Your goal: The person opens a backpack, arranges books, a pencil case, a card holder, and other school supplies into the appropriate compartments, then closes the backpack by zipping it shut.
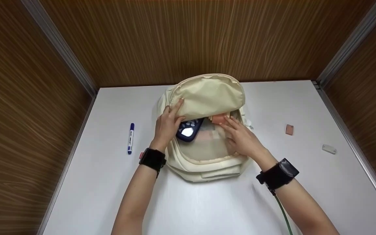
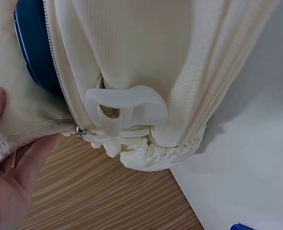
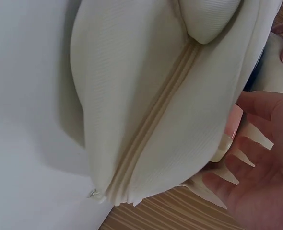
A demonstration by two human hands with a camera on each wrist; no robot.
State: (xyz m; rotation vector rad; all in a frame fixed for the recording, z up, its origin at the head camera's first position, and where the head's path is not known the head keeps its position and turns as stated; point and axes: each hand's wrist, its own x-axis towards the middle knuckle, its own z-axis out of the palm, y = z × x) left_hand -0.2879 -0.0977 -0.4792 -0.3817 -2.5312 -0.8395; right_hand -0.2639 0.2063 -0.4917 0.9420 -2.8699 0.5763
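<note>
A cream backpack [image 1: 191, 168] lies unzipped, its flap [image 1: 211, 98] lifted back. My left hand [image 1: 165, 129] grips the flap's left edge; in the left wrist view the thumb and fingers [image 2: 33, 163] pinch its zipped border. My right hand [image 1: 245, 138] reaches into the opening from the right, fingers extended. Its fingertips are at an orange-pink object [image 1: 219, 118], partly hidden under the flap. The right wrist view shows the palm [image 3: 271, 187] with fingers slightly bent beside the bag's edge. Inside, at left, a dark blue device [image 1: 188, 132] shows pale buttons and a bright patch.
A blue-capped marker [image 1: 131, 138] lies left of the bag on the white table [image 1: 194, 209]. To the right are a small pinkish block [image 1: 289, 129] and a small light-grey piece [image 1: 329, 149]. Wood-grain panels [image 1: 188, 39] enclose the back and sides. A green cable [image 1: 283, 212] trails from the right wristband.
</note>
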